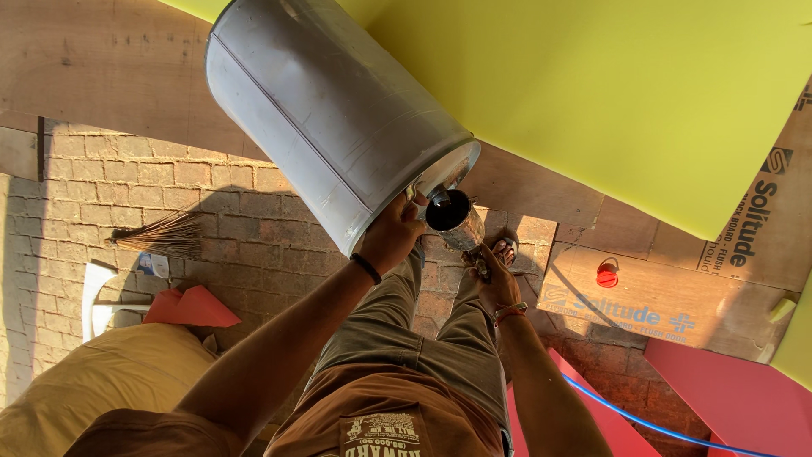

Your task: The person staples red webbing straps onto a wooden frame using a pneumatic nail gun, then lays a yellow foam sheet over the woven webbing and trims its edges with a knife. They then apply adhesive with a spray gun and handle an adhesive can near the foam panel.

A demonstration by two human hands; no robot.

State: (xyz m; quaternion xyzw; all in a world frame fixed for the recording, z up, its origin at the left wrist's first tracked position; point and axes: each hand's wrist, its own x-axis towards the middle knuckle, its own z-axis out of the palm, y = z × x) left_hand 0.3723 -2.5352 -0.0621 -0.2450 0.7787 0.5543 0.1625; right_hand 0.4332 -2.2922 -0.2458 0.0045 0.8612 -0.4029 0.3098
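While tipped steeply over the brick paving (254, 237), large grey metal drum (326, 110) (dull, scuffed, seamed along its side) held at its lower rim by left hand (391, 233), fingers clasped on the edge. Just beneath the spout, small metal cup (452, 216) with dark contents, gripped by right hand (495, 283). Beyond, yellow board (609, 93); broom (165, 237) well apart.
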